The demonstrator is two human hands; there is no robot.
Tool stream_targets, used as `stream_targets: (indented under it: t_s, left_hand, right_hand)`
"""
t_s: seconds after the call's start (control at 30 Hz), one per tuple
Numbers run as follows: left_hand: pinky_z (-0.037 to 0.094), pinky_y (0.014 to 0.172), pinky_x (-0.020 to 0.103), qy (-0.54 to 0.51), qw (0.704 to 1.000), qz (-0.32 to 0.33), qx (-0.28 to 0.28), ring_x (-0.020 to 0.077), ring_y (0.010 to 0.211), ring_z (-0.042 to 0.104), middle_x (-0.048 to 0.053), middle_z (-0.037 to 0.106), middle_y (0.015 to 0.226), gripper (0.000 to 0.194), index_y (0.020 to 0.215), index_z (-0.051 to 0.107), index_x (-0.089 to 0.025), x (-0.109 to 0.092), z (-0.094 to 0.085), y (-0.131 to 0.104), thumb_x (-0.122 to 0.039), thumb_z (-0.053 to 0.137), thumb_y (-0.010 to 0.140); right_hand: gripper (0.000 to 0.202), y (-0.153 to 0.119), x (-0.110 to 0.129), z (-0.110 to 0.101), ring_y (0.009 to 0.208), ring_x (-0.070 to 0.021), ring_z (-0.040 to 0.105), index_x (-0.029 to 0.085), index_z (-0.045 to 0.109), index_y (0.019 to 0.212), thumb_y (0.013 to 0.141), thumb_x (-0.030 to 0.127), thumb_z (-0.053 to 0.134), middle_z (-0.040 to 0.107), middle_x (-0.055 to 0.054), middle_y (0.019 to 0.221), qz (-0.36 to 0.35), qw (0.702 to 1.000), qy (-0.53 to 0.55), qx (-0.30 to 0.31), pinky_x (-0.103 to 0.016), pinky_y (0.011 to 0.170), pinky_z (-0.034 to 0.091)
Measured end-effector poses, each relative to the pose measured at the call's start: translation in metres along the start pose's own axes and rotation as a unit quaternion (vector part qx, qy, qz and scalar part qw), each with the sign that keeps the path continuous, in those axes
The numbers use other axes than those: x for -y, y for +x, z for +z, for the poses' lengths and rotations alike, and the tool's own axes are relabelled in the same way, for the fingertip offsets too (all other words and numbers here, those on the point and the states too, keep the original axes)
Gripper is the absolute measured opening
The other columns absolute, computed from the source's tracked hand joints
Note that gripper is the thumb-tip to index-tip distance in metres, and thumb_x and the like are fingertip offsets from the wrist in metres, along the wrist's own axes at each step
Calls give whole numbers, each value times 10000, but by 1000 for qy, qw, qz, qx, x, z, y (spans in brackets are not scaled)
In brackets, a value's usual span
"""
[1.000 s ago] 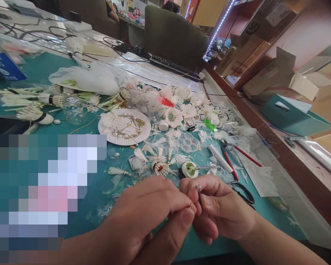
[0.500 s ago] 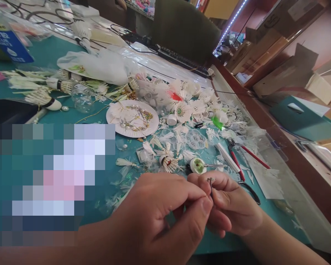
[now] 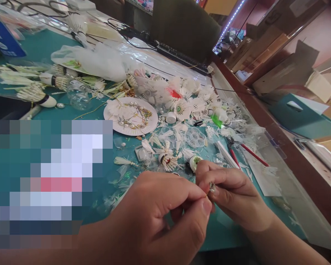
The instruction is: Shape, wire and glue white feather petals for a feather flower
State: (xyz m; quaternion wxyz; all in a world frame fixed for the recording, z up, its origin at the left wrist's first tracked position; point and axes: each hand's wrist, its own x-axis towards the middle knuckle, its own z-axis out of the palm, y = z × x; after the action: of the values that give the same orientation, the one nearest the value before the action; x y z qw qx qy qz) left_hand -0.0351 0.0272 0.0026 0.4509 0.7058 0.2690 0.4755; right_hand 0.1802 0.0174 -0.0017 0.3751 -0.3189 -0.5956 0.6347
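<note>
Green covers the counter (image 3: pixel 223 235), with a white plate (image 3: pixel 113 127) lying farther back. My left hand (image 3: pixel 160 206) is closed at finger and thumb, just beside my right hand (image 3: pixel 237 193), which pinches a small pale piece (image 3: pixel 212 187). Finest is what looks like a thin strand (image 3: pixel 206 195), gripped in my left fingertips. I judge this delicate fingertip work on the piece; the next move calls for steady, light pinches.
</note>
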Motion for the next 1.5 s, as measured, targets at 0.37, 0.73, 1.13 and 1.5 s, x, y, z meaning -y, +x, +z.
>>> stream_targets:
  t_s: [0.37,0.73,1.13,1.5]
  left_hand:
    - [394,444,163,15,1000,22,9,45,423,540,-64,602,492,248,664,690,-164,1,-1,1,-65,599,872]
    - [425,482,122,87,994,34,53,30,444,561,-64,612,502,266,659,710,-137,-2,-8,4,-49,558,858]
    - [431,485,115,93,992,23,82,34,454,569,-55,620,512,294,662,723,-135,-1,-8,5,-65,542,883]
    - [414,487,147,40,990,-19,134,44,473,558,-69,610,537,306,677,679,-163,1,-9,6,-118,534,943]
  right_hand:
    - [260,0,10,-3,716,-108,587,286,758,1211,1052,190,576,636,-36,970,-49,991,-128,-6,-241,659,522]
    - [304,2,10,-4,786,-110,577,236,733,1263,1037,112,571,652,-46,983,-97,980,-172,7,-206,672,513]
    - [319,3,18,-8,890,-115,589,148,722,1252,999,28,569,644,-59,1015,-136,959,-247,11,-202,710,514]
    - [370,-2,32,-13,945,-140,608,101,707,1250,950,-37,542,626,-66,1045,-152,924,-348,43,-275,832,515]
